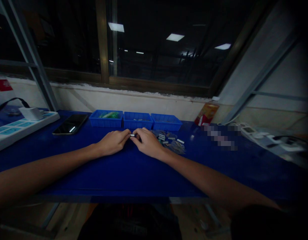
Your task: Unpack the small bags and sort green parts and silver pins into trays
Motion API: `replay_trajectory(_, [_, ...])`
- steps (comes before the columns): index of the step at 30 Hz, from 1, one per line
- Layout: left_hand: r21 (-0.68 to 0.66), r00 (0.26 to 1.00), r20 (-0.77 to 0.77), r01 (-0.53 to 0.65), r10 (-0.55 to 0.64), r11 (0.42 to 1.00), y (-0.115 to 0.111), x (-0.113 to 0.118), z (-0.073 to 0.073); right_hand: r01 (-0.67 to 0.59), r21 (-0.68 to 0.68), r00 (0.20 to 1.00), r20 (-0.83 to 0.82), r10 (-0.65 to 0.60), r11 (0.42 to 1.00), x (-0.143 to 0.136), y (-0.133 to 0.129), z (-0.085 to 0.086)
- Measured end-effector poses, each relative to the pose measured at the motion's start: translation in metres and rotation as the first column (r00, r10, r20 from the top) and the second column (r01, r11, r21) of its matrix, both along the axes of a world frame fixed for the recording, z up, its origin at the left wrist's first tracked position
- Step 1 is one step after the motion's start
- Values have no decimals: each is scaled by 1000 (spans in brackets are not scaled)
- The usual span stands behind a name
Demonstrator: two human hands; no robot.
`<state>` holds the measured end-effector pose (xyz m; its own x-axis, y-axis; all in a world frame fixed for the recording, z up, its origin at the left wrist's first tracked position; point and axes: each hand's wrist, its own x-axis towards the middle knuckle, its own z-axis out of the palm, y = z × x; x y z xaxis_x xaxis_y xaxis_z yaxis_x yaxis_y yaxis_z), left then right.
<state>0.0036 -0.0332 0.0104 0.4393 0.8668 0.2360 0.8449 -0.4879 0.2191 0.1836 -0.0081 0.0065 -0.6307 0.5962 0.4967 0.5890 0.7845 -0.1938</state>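
Between my two hands, above the blue table [106,176], is a small white-and-silver rectangular piece [132,135]. The fingers of my left hand [115,141] pinch its left end. My right hand [147,141] has thumb and forefinger closed at its right end, with a small dark part showing there. Just right of my right hand lies a loose pile of similar small pieces [162,137] with clear plastic bags [177,146]. Fine details of the held piece are too small to make out.
Behind my hands three blue bins stand in a row: a left bin [106,123] with green material, a middle bin [137,124] and a right bin [167,126] with small parts. A phone [70,124] and power strip [26,123] lie left. A red packet [206,114] leans at the wall.
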Motion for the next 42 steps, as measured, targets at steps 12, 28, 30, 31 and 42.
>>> replay_trajectory(12, [-64, 994, 104, 45, -38, 997, 3, -3, 1, -110, 139, 972, 223, 77, 984, 3, 3, 2])
replay_trajectory(28, [8, 993, 43, 113, -113, 994, 0, -2, 0, -122, -97, 992, 18, 124, 988, 3, 7, 4])
replay_trajectory(30, [7, 992, 57, 109, -109, 994, 1, -2, -1, -114, -77, 993, 15, 115, 991, 3, 5, 4])
replay_trajectory(31, [1, 992, 72, 100, -100, 995, 1, -3, -1, -111, -62, 994, 15, 112, 992, 3, 4, 5])
replay_trajectory(42, [-43, 983, 169, 83, -75, 996, 2, -2, 2, -37, 83, 999, 30, 35, 996, 3, -3, 5])
